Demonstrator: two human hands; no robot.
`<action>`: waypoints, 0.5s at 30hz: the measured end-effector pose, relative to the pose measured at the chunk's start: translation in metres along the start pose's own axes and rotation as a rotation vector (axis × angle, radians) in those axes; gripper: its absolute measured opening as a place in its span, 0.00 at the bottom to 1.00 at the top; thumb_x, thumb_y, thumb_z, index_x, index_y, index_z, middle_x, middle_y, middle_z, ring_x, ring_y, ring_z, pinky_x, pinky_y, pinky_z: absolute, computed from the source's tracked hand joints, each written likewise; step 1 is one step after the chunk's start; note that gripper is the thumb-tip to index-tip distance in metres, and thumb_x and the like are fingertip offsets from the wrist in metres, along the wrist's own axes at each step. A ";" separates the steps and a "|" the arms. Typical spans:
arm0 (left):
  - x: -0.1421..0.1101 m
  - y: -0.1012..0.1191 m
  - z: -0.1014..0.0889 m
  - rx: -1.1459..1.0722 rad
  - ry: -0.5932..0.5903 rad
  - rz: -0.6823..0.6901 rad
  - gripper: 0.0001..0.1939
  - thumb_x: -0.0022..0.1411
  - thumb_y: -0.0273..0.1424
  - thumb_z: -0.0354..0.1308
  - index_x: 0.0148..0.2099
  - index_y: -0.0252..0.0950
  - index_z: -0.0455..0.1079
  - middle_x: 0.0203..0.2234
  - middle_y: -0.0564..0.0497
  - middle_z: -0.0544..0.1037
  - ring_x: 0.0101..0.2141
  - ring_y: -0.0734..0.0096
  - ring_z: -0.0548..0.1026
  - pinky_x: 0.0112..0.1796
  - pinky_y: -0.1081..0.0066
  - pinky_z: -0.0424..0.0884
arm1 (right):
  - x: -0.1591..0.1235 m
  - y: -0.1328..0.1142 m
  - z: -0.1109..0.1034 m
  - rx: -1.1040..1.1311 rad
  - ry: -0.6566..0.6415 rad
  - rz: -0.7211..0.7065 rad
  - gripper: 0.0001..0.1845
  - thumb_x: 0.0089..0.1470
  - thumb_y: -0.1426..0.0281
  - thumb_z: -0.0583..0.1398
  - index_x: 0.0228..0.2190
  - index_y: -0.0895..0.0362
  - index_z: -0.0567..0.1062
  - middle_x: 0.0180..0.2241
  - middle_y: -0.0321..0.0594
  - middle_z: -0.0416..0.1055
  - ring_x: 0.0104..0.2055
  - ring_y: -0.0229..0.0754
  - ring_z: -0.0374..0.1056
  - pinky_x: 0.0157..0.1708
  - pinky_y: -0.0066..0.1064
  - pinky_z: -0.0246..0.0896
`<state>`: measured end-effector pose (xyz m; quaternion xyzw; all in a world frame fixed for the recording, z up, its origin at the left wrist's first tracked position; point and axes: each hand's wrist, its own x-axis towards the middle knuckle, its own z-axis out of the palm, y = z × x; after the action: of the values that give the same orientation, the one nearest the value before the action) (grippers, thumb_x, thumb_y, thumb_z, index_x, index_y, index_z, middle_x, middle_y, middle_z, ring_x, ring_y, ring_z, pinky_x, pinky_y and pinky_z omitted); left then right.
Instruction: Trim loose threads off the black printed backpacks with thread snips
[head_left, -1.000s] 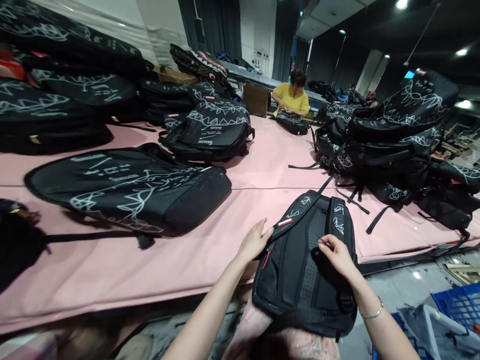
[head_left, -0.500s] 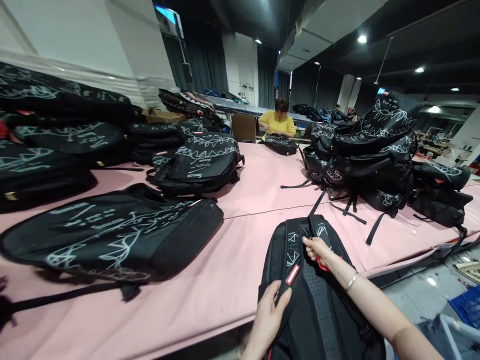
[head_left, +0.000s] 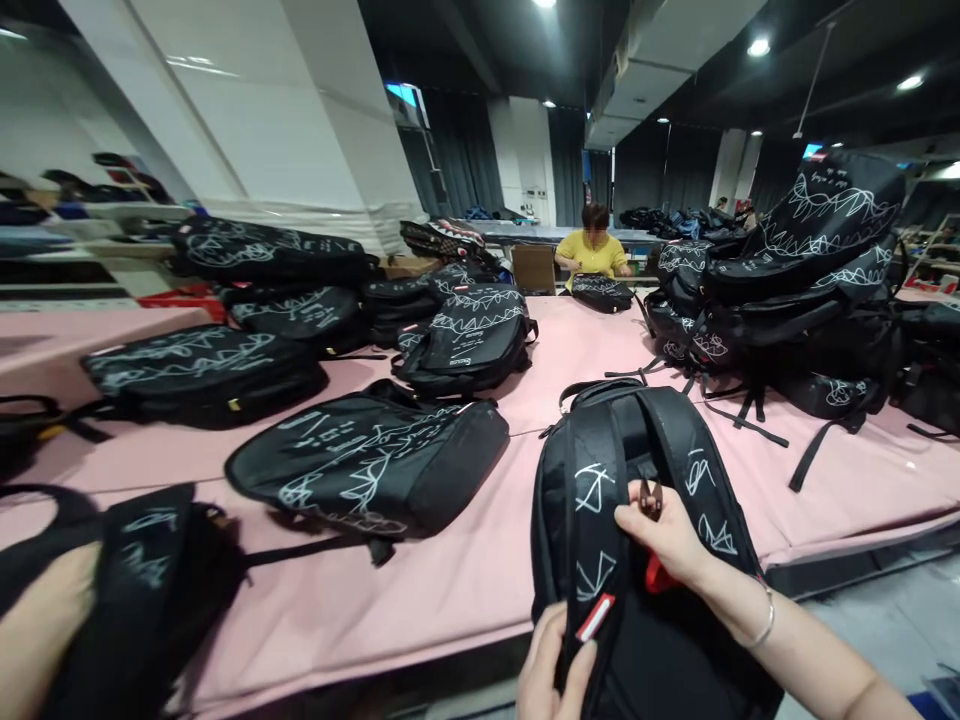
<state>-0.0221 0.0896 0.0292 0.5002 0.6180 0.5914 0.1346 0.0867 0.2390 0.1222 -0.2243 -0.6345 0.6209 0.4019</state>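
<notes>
A black backpack (head_left: 645,640) stands in front of me at the table edge, its shoulder straps with white scribbled patterns facing me. Low on the near strap, beside a red and white label (head_left: 596,618), my left hand (head_left: 555,665) is closed around the strap (head_left: 596,540). My right hand (head_left: 667,530) grips thread snips (head_left: 651,502); their dark blades point up between the two straps, and a red part shows under the palm. To the left lies another black backpack (head_left: 375,460) with white line drawings.
The pink table (head_left: 442,600) carries several more backpacks, with a tall pile (head_left: 810,260) at right. At lower left, another person's hand (head_left: 56,610) is at a backpack (head_left: 161,590). A person in yellow (head_left: 592,252) works at the far end.
My view has swung left, bringing the other person's hand and backpack in at lower left. The snips now show more clearly in my right hand; my left hand stays on the strap.
</notes>
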 end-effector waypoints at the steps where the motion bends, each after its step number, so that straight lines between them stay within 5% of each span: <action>1: 0.007 0.003 -0.005 0.026 -0.010 0.046 0.15 0.57 0.36 0.53 0.47 0.38 0.66 0.41 0.44 0.72 0.42 0.60 0.71 0.41 0.63 0.71 | -0.002 0.004 0.000 0.010 0.049 0.014 0.19 0.43 0.58 0.62 0.21 0.57 0.60 0.17 0.26 0.48 0.19 0.29 0.43 0.19 0.25 0.40; 4: 0.041 0.021 -0.021 0.136 0.038 0.204 0.22 0.58 0.31 0.52 0.56 0.39 0.57 0.47 0.42 0.68 0.42 0.62 0.71 0.41 0.63 0.71 | -0.002 0.017 0.001 -0.001 0.132 0.028 0.20 0.44 0.58 0.62 0.20 0.56 0.58 0.18 0.27 0.48 0.20 0.30 0.44 0.20 0.25 0.41; 6: 0.073 0.040 -0.031 0.285 0.032 0.370 0.19 0.58 0.29 0.53 0.53 0.41 0.61 0.47 0.44 0.67 0.45 0.62 0.69 0.44 0.61 0.69 | -0.002 0.019 0.004 -0.022 0.114 0.012 0.19 0.43 0.59 0.62 0.20 0.56 0.58 0.18 0.27 0.49 0.21 0.30 0.45 0.21 0.25 0.43; 10: 0.131 0.075 -0.036 0.458 -0.180 0.703 0.13 0.58 0.25 0.53 0.46 0.42 0.67 0.39 0.48 0.72 0.40 0.66 0.69 0.40 0.65 0.69 | -0.004 0.011 0.011 -0.017 0.056 -0.035 0.17 0.40 0.61 0.63 0.22 0.57 0.61 0.19 0.28 0.51 0.21 0.31 0.46 0.21 0.25 0.45; 15: 0.167 0.099 -0.021 0.601 -0.487 0.742 0.05 0.57 0.28 0.54 0.37 0.39 0.70 0.33 0.49 0.72 0.34 0.69 0.68 0.34 0.69 0.67 | -0.009 0.012 0.009 -0.074 0.046 -0.032 0.13 0.40 0.67 0.62 0.22 0.57 0.62 0.18 0.26 0.49 0.20 0.30 0.43 0.19 0.24 0.40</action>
<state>-0.0700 0.1873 0.1913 0.8243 0.4927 0.2629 -0.0932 0.0818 0.2281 0.1097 -0.2430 -0.6511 0.5854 0.4176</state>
